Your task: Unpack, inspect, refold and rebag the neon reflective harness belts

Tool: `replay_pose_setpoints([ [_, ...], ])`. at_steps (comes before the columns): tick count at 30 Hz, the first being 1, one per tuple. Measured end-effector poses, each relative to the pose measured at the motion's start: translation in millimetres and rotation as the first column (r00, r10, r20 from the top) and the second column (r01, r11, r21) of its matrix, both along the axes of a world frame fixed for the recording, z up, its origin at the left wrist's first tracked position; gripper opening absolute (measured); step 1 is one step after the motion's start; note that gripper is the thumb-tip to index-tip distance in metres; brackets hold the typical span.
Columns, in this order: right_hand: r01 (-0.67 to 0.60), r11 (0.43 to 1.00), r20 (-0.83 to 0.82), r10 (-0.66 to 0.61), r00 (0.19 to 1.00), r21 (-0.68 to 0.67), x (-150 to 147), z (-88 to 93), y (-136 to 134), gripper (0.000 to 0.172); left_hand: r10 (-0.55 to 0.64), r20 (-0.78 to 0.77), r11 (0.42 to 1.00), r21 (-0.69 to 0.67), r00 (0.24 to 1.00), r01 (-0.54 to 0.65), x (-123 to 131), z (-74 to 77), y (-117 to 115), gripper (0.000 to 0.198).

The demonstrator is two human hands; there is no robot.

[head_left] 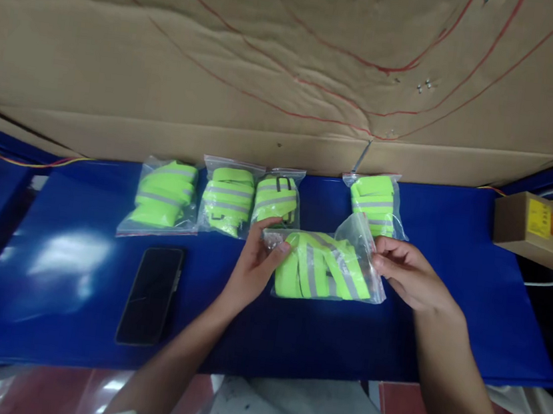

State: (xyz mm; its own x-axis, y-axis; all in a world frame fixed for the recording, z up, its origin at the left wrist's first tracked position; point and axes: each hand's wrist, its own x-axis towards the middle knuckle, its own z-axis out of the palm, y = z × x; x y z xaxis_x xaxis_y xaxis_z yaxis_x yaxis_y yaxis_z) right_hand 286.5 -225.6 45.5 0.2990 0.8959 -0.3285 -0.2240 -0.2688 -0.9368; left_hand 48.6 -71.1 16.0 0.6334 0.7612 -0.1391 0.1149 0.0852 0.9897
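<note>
A clear zip bag (324, 270) with a folded neon-yellow reflective strap or vest inside lies sideways in front of me, its mouth end to the right. My left hand (254, 265) grips the bag's left end, thumb on top. At the right end, my right hand (410, 270) pinches the bag's edge near the zip strip, between thumb and fingers. Just behind it stands a similar filled bag (372, 195), partly covered by the held one. Three more such bags lie to the left: a far-left bag (164, 193), a middle bag (228, 194) and a nearer bag (276, 197).
A black phone (150, 296) lies on the blue table (66, 315) left of my arm. A cardboard box (521, 220) with orange contents sits at the right edge. Behind the table rises a cardboard panel (171, 80) with red wires.
</note>
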Motion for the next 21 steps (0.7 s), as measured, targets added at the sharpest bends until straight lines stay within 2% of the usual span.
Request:
replay_pose_setpoints([
  [3,0.004,1.000,-0.061,-0.004,0.998,-0.005,1,1.8,0,0.050,0.090,0.065,0.993,0.067,0.994,-0.094,1,-3.4,0,0.044],
  [5,-0.019,1.000,-0.078,0.019,0.997,0.008,1,2.8,-3,0.049,0.200,0.194,0.955,0.181,0.961,-0.235,-1,-2.6,0,0.036],
  [7,-0.069,0.997,-0.067,0.070,0.995,0.017,1,3.3,-7,0.047,0.220,0.306,0.907,0.286,0.926,-0.310,-4,1.5,-2,0.019],
  [9,-0.117,0.993,-0.028,0.118,0.993,0.032,-3,3.3,-10,0.044,0.088,0.340,0.917,0.339,0.936,-0.209,-8,7.8,-9,0.005],
  [11,-0.143,0.986,0.011,0.143,0.990,0.087,-13,3.6,-12,0.043,-0.148,0.332,0.942,0.334,0.932,0.030,-12,14.1,-20,0.014],
  [12,-0.163,0.979,0.025,0.161,0.987,0.119,-19,4.2,-12,0.042,-0.256,0.334,0.937,0.317,0.907,0.147,-13,16.7,-25,0.015],
  [14,-0.232,0.958,0.055,0.226,0.973,0.170,-34,6.2,-10,0.039,-0.382,0.349,0.913,0.285,0.856,0.291,-14,19.8,-35,0.016],
  [17,-0.325,0.919,0.204,0.281,0.938,0.223,-56,10.7,-7,0.023,-0.407,0.350,0.908,0.255,0.844,0.332,-14,19.8,-44,0.025],
  [18,-0.327,0.914,0.283,0.256,0.924,0.239,-61,12.3,-7,0.019,-0.408,0.341,0.906,0.270,0.847,0.327,-14,19.2,-45,0.029],
  [21,-0.286,0.927,0.522,0.123,0.844,0.243,-73,16.1,-9,0.026,-0.398,0.288,0.877,0.399,0.871,0.269,-14,18.3,-47,0.044],
])
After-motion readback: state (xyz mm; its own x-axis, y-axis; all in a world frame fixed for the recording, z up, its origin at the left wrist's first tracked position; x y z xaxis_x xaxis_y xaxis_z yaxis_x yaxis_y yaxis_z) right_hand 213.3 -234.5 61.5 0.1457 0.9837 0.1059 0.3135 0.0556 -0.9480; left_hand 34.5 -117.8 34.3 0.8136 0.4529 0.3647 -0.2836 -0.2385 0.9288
